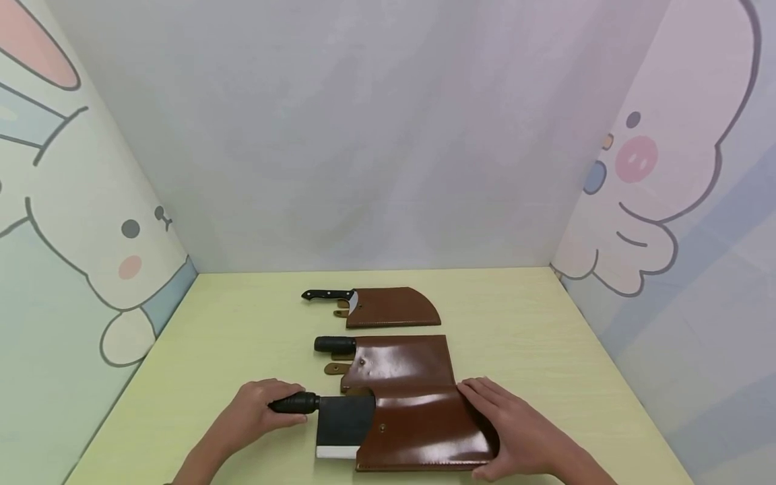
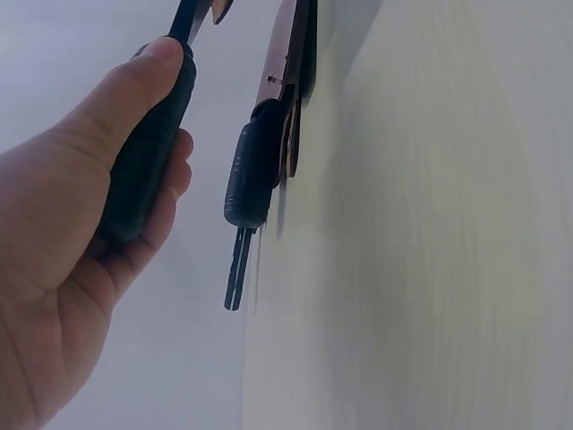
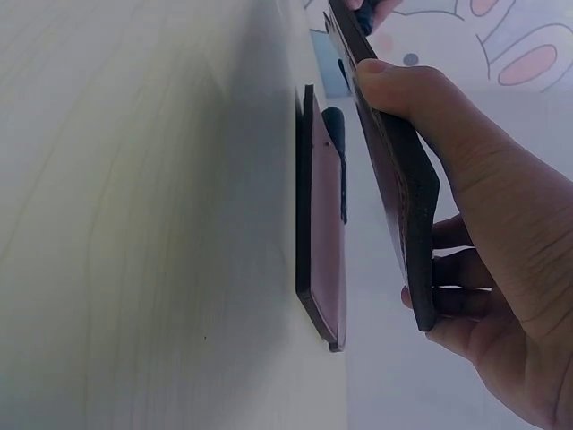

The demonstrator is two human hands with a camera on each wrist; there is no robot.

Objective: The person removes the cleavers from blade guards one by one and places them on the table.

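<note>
My left hand (image 1: 269, 412) grips the black handle (image 1: 297, 403) of a cleaver, also seen in its grasp in the left wrist view. The cleaver's dark blade (image 1: 344, 424), with a bright cutting edge, is partly inside a brown leather sheath (image 1: 424, 431); the rest of the blade is hidden there. At the sheath's far right end my right hand (image 1: 515, 431) holds it, thumb on the near edge and fingers on the far edge. In the right wrist view the held sheath (image 3: 407, 179) is raised off the table.
Behind lies a second sheathed cleaver (image 1: 403, 357) with a black handle, partly overlapped by the held sheath. Farther back is a third knife in a curved brown sheath (image 1: 394, 306). The pale table (image 1: 242, 323) is bounded by a grey back wall (image 1: 364, 135) and cartoon-printed side walls.
</note>
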